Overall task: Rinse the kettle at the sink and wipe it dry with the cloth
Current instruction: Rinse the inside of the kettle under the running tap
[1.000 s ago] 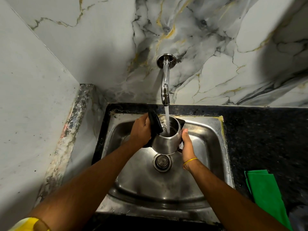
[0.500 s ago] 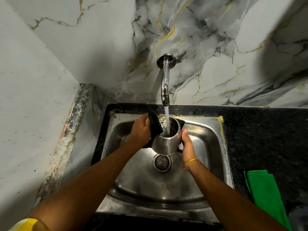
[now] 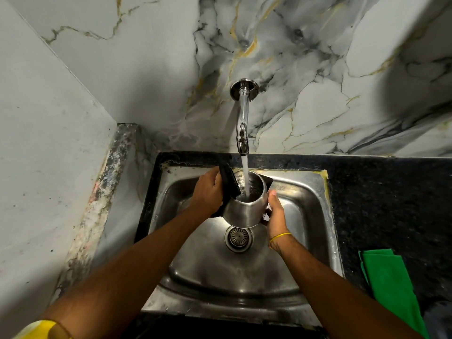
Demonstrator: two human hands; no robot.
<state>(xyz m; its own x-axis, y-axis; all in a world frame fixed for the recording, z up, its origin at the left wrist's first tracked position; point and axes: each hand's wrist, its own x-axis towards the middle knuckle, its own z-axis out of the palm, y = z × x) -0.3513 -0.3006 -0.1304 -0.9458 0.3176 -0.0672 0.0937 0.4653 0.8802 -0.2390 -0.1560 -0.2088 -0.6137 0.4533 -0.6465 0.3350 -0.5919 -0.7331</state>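
A steel kettle (image 3: 243, 211) with a black lid flipped open hangs over the steel sink (image 3: 303, 216), above the drain. My left hand (image 3: 208, 192) grips its black handle on the left. My right hand (image 3: 275, 214) presses against its right side and base. Water runs from the wall tap (image 3: 242, 118) straight into the kettle's open mouth. A folded green cloth (image 3: 391, 285) lies on the black counter to the right of the sink.
The black granite counter (image 3: 381, 192) runs right of the sink. A marble wall stands behind and a white wall (image 3: 49, 143) closes the left side, with a narrow stained ledge (image 3: 97, 204) beside the basin. The drain (image 3: 238, 238) sits mid-basin.
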